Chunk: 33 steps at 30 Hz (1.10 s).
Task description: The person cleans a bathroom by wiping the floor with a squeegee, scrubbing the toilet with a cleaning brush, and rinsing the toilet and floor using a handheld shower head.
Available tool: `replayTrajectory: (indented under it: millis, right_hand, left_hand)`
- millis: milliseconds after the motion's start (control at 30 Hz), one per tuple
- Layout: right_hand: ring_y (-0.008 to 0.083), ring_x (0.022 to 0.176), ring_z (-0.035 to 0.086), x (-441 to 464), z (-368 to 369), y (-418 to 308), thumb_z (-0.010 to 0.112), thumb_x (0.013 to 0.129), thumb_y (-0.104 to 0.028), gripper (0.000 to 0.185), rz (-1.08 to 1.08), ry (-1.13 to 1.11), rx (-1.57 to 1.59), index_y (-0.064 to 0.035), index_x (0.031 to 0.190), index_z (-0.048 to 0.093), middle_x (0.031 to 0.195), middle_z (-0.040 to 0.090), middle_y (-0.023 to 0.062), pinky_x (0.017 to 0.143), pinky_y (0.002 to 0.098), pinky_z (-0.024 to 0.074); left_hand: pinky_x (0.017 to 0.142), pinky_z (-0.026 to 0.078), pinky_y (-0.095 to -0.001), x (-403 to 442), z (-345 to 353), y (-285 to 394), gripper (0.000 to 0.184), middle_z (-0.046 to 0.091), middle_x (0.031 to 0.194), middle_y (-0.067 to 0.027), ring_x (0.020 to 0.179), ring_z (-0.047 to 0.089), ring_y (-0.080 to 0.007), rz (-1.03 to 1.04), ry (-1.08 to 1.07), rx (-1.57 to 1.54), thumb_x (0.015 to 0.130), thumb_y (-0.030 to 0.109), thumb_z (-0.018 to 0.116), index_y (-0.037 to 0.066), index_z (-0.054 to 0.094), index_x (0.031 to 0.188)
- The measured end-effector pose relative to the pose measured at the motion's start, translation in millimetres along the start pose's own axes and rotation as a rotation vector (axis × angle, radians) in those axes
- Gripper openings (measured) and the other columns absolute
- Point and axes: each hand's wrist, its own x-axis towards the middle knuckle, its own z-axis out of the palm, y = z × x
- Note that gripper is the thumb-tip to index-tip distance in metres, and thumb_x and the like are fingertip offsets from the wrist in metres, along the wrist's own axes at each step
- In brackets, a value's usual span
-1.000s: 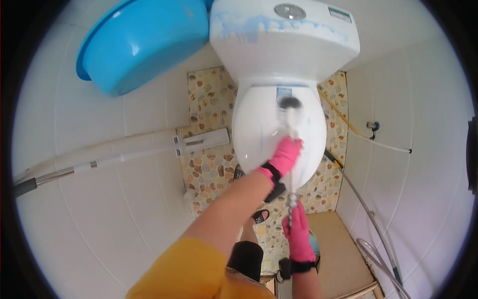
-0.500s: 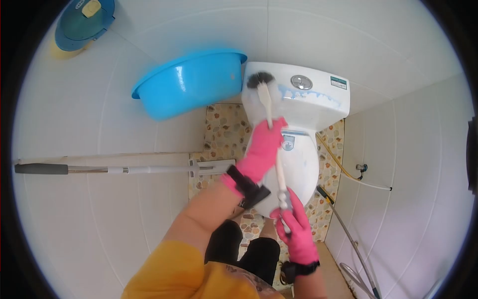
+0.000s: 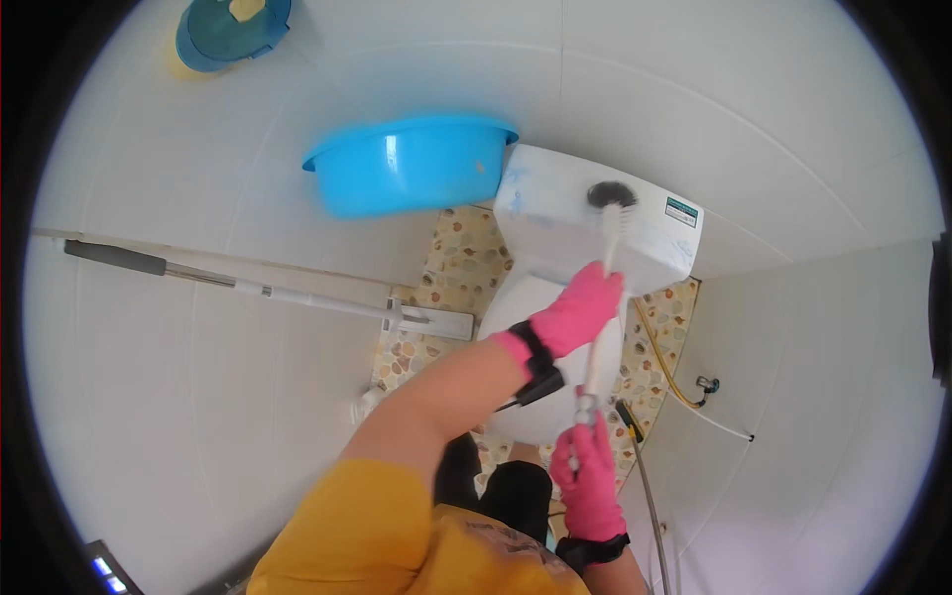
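In the head view, both of my pink-gloved hands grip one long white-handled scrub brush [image 3: 613, 235]. My left hand [image 3: 582, 307] is wrapped round the handle below the brush head, and my right hand [image 3: 587, 474] closes on its lower end. The dark bristled head rests at the top of the white toilet tank [image 3: 555, 223], where the flush button is hidden behind it. Thin pale-blue smears show on the tank. Beneath my hands lies the closed toilet lid [image 3: 531, 297], partly covered by my left forearm.
A blue basin [image 3: 407, 169] stands left of the tank. A flat mop [image 3: 327, 299] lies to the left, its head on the pebble-patterned floor [image 3: 461, 243]. A yellow hose [image 3: 654, 352] meets a wall valve [image 3: 707, 385] at right, near another long-handled tool [image 3: 635, 426].
The brush head has moved right across the tank, from its left end onto the flush button. Blue cleaner on the tank has thinned into smears. The camera view has shifted.
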Motion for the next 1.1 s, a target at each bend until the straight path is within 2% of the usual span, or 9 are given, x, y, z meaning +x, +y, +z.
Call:
replayTrajectory:
  millis: [100, 200, 400, 467, 733, 933, 967, 1000, 1100]
  right_hand:
    - [0.0058, 0.044, 0.032, 3, 10, 9, 0.048, 0.099, -0.02, 0.047, 0.133, -0.162, 0.031, -0.0114, 0.142, 0.034, 0.069, 0.045, -0.001, 0.041, 0.0195, 0.0267]
    - [0.0049, 0.045, 0.033, 43, 20, 0, 0.048, 0.099, -0.021, 0.045, 0.01, -0.214, -0.106, -0.0116, 0.141, 0.037, 0.07, 0.044, -0.0023, 0.042, 0.0189, 0.0273]
    - [0.0046, 0.053, 0.038, 30, 34, 6, 0.048, 0.099, -0.026, 0.039, 0.181, -0.234, 0.313, -0.0151, 0.136, 0.043, 0.07, 0.045, -0.0039, 0.047, 0.0188, 0.0312]
    - [0.0044, 0.053, 0.036, 9, 34, 18, 0.046, 0.1, -0.026, 0.041, 0.268, -0.287, 0.341, -0.0158, 0.139, 0.04, 0.07, 0.043, -0.0046, 0.047, 0.0198, 0.0306]
    - [0.0058, 0.05, 0.037, 66, 130, 26, 0.042, 0.101, -0.029, 0.04, 0.276, -0.13, 0.329, -0.0152, 0.139, 0.04, 0.066, 0.041, -0.0044, 0.048, 0.0203, 0.0308]
    - [0.0062, 0.044, 0.034, 14, 109, 41, 0.042, 0.101, -0.029, 0.041, 0.212, -0.097, 0.368, -0.0115, 0.138, 0.039, 0.062, 0.04, -0.0035, 0.045, 0.0209, 0.0296]
    - [0.0063, 0.043, 0.032, 15, 117, 33, 0.042, 0.101, -0.029, 0.041, 0.149, 0.023, 0.375, -0.0101, 0.138, 0.039, 0.06, 0.04, -0.0034, 0.044, 0.0209, 0.0289]
    - [0.0059, 0.042, 0.031, 24, 126, 28, 0.042, 0.101, -0.032, 0.044, -0.047, 0.15, -0.094, -0.0086, 0.138, 0.039, 0.059, 0.039, -0.0037, 0.042, 0.0206, 0.0279]
    - [0.0053, 0.044, 0.033, 43, 104, 19, 0.041, 0.101, -0.034, 0.045, 0.063, -0.098, 0.448, -0.007, 0.138, 0.04, 0.059, 0.039, -0.0038, 0.042, 0.0206, 0.0277]
  left_hand:
    - [0.049, 0.042, -0.0299, 1, -28, -6, 0.027, 0.053, 0.067, -0.0048, 0.053, 0.05, -0.014, -0.033, 0.063, -0.04, 0.091, 0.031, 0.052, 0.004, 0.053, 0.092]
    - [0.05, 0.042, -0.0315, 34, -47, 20, 0.026, 0.053, 0.068, -0.0054, 0.055, 0.05, -0.0147, -0.03, 0.101, -0.007, 0.091, 0.029, 0.053, 0.004, 0.054, 0.092]
    - [0.051, 0.044, -0.0323, 37, -51, 1, 0.025, 0.054, 0.069, -0.0062, 0.059, 0.053, -0.0165, 0.044, -0.017, -0.004, 0.09, 0.027, 0.055, 0.002, 0.054, 0.092]
    - [0.051, 0.043, -0.0319, 10, -47, -9, 0.024, 0.056, 0.07, -0.0069, 0.057, 0.053, -0.0169, -0.172, 0.006, -0.106, 0.09, 0.026, 0.056, 0.002, 0.054, 0.092]
    - [0.049, 0.044, -0.0315, 72, -152, 43, 0.022, 0.055, 0.068, -0.0044, 0.057, 0.053, -0.016, -0.128, -0.007, 0.12, 0.091, 0.024, 0.058, 0.002, 0.056, 0.091]
    - [0.048, 0.045, -0.0304, 28, -72, -33, 0.022, 0.054, 0.067, -0.0044, 0.054, 0.054, -0.0149, -0.177, -0.138, -0.285, 0.092, 0.025, 0.056, 0.003, 0.053, 0.087]
    - [0.049, 0.045, -0.0315, 46, -60, -26, 0.024, 0.054, 0.067, -0.005, 0.054, 0.054, -0.0156, -0.04, -0.178, -0.125, 0.092, 0.026, 0.055, 0.003, 0.053, 0.086]
    - [0.049, 0.045, -0.0326, 66, -54, -15, 0.025, 0.054, 0.066, -0.0056, 0.053, 0.054, -0.0164, 0.099, -0.209, 0.029, 0.092, 0.027, 0.055, 0.003, 0.052, 0.085]
    - [0.049, 0.045, -0.0342, 85, -45, 0, 0.027, 0.055, 0.066, -0.0068, 0.053, 0.054, -0.0176, 0.335, -0.251, 0.168, 0.092, 0.029, 0.054, 0.002, 0.051, 0.085]
